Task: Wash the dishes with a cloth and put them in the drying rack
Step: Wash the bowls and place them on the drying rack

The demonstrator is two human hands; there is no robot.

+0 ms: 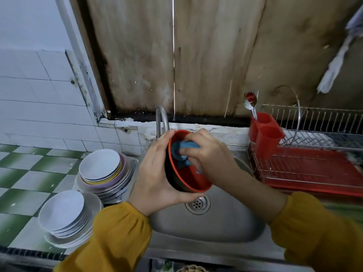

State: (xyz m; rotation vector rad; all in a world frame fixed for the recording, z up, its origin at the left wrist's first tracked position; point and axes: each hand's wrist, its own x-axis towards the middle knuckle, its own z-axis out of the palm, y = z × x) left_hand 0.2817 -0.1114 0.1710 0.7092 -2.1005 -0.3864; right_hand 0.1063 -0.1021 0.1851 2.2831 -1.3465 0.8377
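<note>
White wall tiles [39, 99] cover the left, a white pipe [68, 26] runs up beside stained wooden boards [216, 55] with a bright slit [173, 36] between them, and the bench [25, 173] wears green-and-white checked tiles.

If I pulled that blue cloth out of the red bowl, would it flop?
Probably flop: the blue cloth is crumpled into folds under the right hand inside the red bowl. It likely feels light, perhaps soggy, since it is held over the sink.
</note>
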